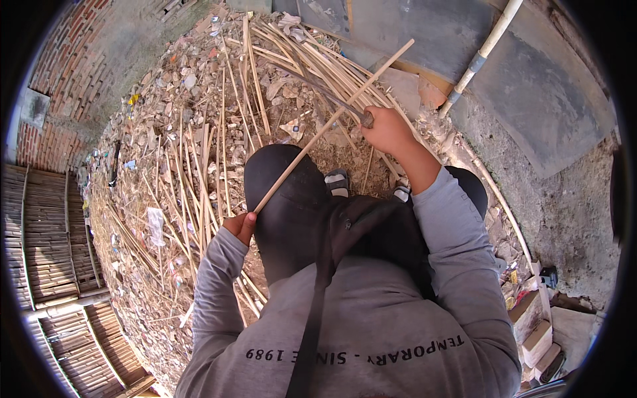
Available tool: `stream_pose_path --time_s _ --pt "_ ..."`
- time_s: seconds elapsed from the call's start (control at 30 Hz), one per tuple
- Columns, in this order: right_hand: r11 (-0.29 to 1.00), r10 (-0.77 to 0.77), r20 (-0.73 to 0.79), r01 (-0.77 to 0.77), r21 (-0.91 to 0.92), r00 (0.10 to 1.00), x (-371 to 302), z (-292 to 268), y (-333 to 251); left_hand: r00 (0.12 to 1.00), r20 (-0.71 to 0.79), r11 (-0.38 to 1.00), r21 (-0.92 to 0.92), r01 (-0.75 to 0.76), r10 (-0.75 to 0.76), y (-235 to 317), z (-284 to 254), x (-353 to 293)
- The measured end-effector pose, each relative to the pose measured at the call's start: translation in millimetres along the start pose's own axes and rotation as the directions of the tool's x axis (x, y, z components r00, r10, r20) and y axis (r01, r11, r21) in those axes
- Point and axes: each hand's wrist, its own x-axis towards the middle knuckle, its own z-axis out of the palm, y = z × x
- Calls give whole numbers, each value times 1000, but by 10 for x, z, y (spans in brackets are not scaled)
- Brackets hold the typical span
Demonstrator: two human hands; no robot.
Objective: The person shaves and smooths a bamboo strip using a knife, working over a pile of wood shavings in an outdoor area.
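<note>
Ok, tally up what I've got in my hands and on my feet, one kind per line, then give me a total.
stick: 1, gripped at its near end by the left hand
knife: 1, in the right hand, blade across the stick
sandals: 2
Total: 4
The loose sticks on the ground are too many to count.

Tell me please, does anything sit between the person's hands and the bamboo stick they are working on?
Nothing visible does: the left hand grips the bamboo stick at its near end, and the right hand holds a knife against it.
</note>
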Motion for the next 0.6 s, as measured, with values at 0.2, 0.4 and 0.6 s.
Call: stream_pose_path --time_s 0.2,0.4,0.6 --pt "993 -60 198 78 -86 978 -131 -73 -217 994 -52 992 85 -93 97 -111 83 28" --pt "1000 12 13 -12 5 1000 -10 -6 21 988 -77 985 125 -123 133 -54 78 22" --pt "971 -118 151 146 -190 981 -222 -121 -396 986 -108 985 129 -115 129 -83 133 17"
